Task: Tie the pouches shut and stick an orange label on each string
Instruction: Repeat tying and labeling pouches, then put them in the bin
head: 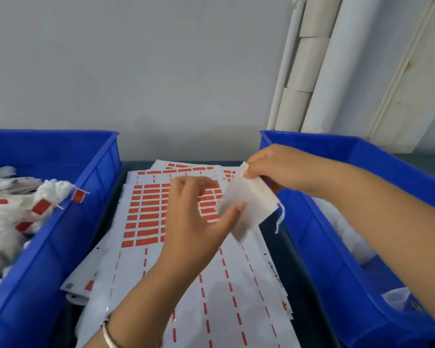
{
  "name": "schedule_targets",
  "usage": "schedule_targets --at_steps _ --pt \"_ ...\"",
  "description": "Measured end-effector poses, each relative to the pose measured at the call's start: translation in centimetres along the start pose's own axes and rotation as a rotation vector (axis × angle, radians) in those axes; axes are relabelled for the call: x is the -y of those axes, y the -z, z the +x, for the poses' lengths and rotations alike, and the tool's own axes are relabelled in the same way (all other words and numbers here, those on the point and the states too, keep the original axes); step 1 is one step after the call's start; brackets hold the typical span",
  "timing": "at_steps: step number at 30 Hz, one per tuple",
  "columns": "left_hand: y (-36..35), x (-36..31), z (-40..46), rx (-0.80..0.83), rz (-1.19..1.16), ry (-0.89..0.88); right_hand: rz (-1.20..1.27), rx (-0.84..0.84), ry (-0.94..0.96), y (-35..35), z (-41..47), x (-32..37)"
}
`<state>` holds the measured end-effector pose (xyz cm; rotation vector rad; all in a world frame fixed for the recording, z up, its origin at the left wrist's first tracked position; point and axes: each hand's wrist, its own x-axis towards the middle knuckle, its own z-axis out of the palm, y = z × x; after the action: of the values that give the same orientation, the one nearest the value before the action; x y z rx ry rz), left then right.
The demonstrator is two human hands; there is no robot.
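Observation:
A flat white pouch (246,204) hangs in the air between the two crates, its pale drawstring (281,219) dangling from its right edge. My right hand (276,167) pinches the pouch's upper corner. My left hand (196,222) is just left of it, fingers loosely curled, with the thumb tip touching the pouch's left side. Under both hands lie sheets of orange labels (146,217), many rows peeled off.
On the left stands a blue crate (60,237) of tied white pouches carrying orange labels (40,206). A second blue crate (337,247) on the right holds plain white pouches (344,232). White pipes (319,64) run up the grey wall behind.

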<state>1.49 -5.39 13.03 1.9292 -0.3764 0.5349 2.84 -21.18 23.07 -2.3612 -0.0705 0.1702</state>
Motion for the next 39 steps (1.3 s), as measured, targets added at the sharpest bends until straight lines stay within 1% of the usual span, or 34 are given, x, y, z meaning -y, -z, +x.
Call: schedule_targets --at_steps 1,2,4,6,11,15,18,20,21,23,24,25,27,29,31,33,35,37,39 --pt "0.7 0.6 0.2 -0.060 -0.036 -0.005 0.039 -0.001 -0.008 -1.1 1.0 0.5" --pt "1.3 1.2 0.4 -0.068 -0.081 0.021 0.085 -0.004 -0.025 -2.2 1.9 1.0" --pt "2.0 2.5 0.9 0.019 -0.105 0.101 0.205 -0.011 -0.080 -4.1 3.5 1.7" --pt "2.0 4.3 1.2 0.066 -0.049 0.153 0.321 -0.032 -0.150 -6.1 4.9 2.0" --pt "1.1 9.2 0.4 0.015 -0.031 0.295 0.582 -0.144 -0.314 -10.5 6.8 0.8" --pt "1.5 10.8 0.2 0.013 0.087 0.260 0.778 -0.233 -0.386 -11.7 7.2 -1.1" --pt "1.9 10.4 0.5 0.007 0.117 0.213 0.924 -0.303 -0.348 -12.5 6.8 -2.3" --pt "2.0 10.3 0.5 0.039 0.134 0.208 0.995 -0.373 -0.321 -13.2 6.6 -3.2" --pt "2.0 10.3 0.5 0.060 0.142 0.215 0.964 -0.437 -0.313 -13.7 6.5 -3.8" --pt "2.0 10.4 0.4 0.099 0.171 0.217 0.755 -0.618 -0.246 -15.1 6.1 -5.2" --pt "1.9 10.5 0.3 0.113 0.195 0.206 0.629 -0.706 -0.159 -15.8 5.8 -5.8" --pt "1.9 10.6 0.2 0.121 0.226 0.186 0.501 -0.752 -0.035 -16.6 5.3 -6.3" --pt "1.9 10.4 -0.1 0.113 0.295 0.101 0.240 -0.729 0.209 -17.9 4.7 -6.7" --pt "2.0 10.0 -0.3 0.085 0.329 -0.025 0.065 -0.699 0.366 -18.8 4.8 -7.2" --pt "2.2 9.8 -0.4 0.044 0.320 -0.120 0.075 -0.660 0.379 -18.9 4.9 -6.8" --pt "2.2 9.9 -0.5 0.025 0.324 -0.194 0.185 -0.587 0.340 -18.8 4.8 -6.5" --pt "2.1 9.9 -0.7 -0.004 0.342 -0.223 0.199 -0.590 0.334 -18.8 4.8 -6.7" --pt "2.0 9.7 -0.6 -0.047 0.333 -0.155 0.166 -0.652 0.317 -18.7 4.9 -7.1" --pt "2.1 9.6 -0.4 -0.104 0.276 -0.027 0.097 -0.707 0.301 -18.4 4.9 -7.3"
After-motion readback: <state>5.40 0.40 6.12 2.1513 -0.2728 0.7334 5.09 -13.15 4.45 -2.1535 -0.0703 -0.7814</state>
